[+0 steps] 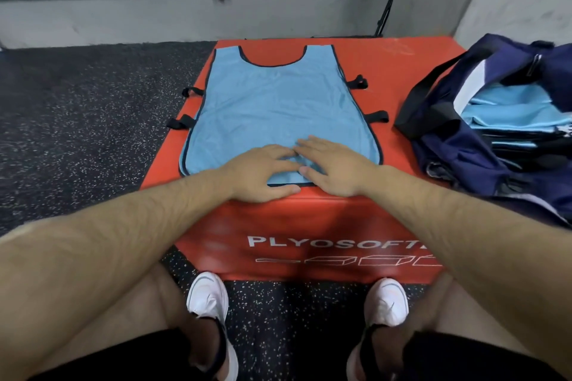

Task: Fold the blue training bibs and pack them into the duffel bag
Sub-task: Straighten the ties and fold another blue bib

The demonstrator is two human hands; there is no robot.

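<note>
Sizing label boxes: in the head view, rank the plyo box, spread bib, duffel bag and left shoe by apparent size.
1. plyo box
2. spread bib and duffel bag: alike; the bag is cropped
3. left shoe

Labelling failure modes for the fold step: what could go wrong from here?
1. Black side straps stick out, the left ones past the edge of the red box; they may poke out of the fold.
2. Fabric bunches between the left hand and right hand on the bib; a crease may get folded in.
</note>
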